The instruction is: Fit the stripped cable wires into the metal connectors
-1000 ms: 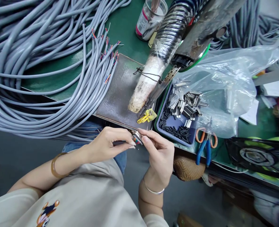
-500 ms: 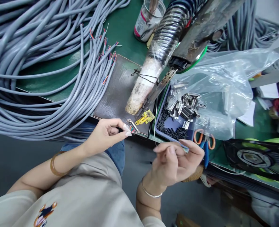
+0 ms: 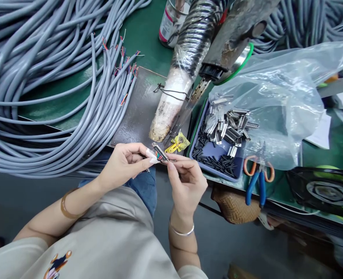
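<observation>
Between thumb and fingers, my left hand (image 3: 127, 161) pinches a metal connector (image 3: 160, 153) with coloured wires, just past the table's front edge. My right hand (image 3: 187, 176) is closed on the right end of the same connector. Behind it, a yellow clip (image 3: 174, 146) lies on a dark board (image 3: 133, 112), below the wrapped nozzle (image 3: 167, 108) and a soldering iron tip. To the right, a blue tray (image 3: 215, 153) holds short black tubes and metal connectors.
Bundled grey cables (image 3: 81, 116) with stripped ends cover the left. A clear plastic bag (image 3: 282, 97) lies over the tray's back right. Blue-handled pliers (image 3: 257, 184) and orange-handled scissors (image 3: 270, 172) sit at the table edge, near a black fan (image 3: 328, 192).
My right hand has moved left from in front of the tray and taken hold of the connector. The view has shifted slightly.
</observation>
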Tool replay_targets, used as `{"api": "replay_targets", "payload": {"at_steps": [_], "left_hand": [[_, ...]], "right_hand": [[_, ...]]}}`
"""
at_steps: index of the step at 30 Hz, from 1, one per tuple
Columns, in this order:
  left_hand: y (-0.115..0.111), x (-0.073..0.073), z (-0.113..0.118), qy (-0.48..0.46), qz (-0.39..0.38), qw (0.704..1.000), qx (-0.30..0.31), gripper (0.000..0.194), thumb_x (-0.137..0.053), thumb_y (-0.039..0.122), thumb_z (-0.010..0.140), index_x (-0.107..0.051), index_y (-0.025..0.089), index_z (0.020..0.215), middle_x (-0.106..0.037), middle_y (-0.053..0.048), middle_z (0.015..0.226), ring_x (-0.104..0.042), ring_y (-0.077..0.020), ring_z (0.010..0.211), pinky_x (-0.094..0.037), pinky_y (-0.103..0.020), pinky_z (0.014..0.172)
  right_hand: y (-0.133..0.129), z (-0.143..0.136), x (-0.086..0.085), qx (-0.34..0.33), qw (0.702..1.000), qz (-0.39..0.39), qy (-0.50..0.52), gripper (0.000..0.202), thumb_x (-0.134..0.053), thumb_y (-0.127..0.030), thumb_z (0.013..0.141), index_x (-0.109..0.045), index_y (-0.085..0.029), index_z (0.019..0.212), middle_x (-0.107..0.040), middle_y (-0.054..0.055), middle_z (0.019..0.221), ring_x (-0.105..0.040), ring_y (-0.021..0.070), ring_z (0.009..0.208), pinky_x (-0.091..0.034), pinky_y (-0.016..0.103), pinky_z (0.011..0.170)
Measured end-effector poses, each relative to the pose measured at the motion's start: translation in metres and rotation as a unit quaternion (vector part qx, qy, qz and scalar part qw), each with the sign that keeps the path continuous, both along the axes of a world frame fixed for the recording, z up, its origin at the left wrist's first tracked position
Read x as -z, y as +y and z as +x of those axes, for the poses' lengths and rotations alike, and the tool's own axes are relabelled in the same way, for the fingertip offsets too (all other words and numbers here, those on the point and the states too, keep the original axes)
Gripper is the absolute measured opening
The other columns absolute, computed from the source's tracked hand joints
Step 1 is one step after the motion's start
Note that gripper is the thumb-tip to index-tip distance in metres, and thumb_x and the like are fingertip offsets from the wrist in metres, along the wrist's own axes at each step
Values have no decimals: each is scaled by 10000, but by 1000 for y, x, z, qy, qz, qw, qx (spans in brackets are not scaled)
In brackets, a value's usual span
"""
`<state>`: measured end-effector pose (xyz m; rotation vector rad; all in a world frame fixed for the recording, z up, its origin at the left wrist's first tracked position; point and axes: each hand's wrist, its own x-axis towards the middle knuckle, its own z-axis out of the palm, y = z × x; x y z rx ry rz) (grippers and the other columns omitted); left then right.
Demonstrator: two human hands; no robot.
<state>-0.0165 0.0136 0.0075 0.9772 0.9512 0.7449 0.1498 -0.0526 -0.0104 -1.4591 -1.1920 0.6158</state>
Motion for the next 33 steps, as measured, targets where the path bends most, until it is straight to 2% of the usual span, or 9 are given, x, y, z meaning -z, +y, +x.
{"api": "replay_targets", "payload": {"at_steps": [6, 9, 16, 25, 29, 33], "left_hand": [[-3, 3, 10, 48, 92, 993, -55, 164, -781, 267, 804, -720, 122, 760, -636, -18, 627, -464, -60, 497, -360, -173, 446], [-3, 5, 12, 81, 130, 985, -74, 165, -752, 270, 825, -715, 125, 755, -649, -24, 629, -465, -66, 491, -355, -187, 449], [-1, 6, 15, 159, 231, 956, -89, 105, -705, 201, 850, -698, 135, 768, -687, -20, 683, -435, -56, 489, -338, -210, 479], [3, -2, 19, 166, 267, 943, -112, 125, -708, 206, 853, -678, 154, 743, -537, 43, 581, -371, -57, 484, -298, -215, 471], [3, -2, 19, 158, 253, 948, -111, 131, -703, 214, 853, -661, 152, 745, -535, 39, 586, -391, -58, 480, -300, -216, 471], [3, -2, 20, 154, 221, 958, -100, 144, -707, 220, 839, -641, 161, 725, -464, 61, 529, -338, -57, 461, -268, -214, 460]], "right_hand": [[0, -1, 8, 19, 991, 77, -104, 112, -712, -129, 909, -683, -235, 929, -802, 39, 1045, -781, 170, 962, -650, 327, 858], [2, -2, 10, 19, 981, 106, -159, 132, -693, -114, 912, -663, -242, 925, -807, 45, 1067, -791, 183, 951, -662, 344, 843], [11, 0, 8, 13, 979, 120, -167, 144, -702, -111, 909, -666, -243, 950, -806, 48, 1084, -794, 186, 956, -671, 335, 820], [20, 1, -3, 20, 976, 123, -178, 159, -741, -106, 887, -691, -250, 932, -808, 31, 1058, -792, 187, 945, -667, 345, 844], [21, 2, -6, 17, 971, 128, -199, 175, -754, -96, 872, -694, -253, 922, -810, 19, 1038, -791, 172, 914, -667, 314, 815], [19, 4, -4, 13, 975, 119, -186, 144, -741, -125, 885, -670, -251, 892, -808, 27, 1051, -792, 175, 871, -673, 317, 763]]}}
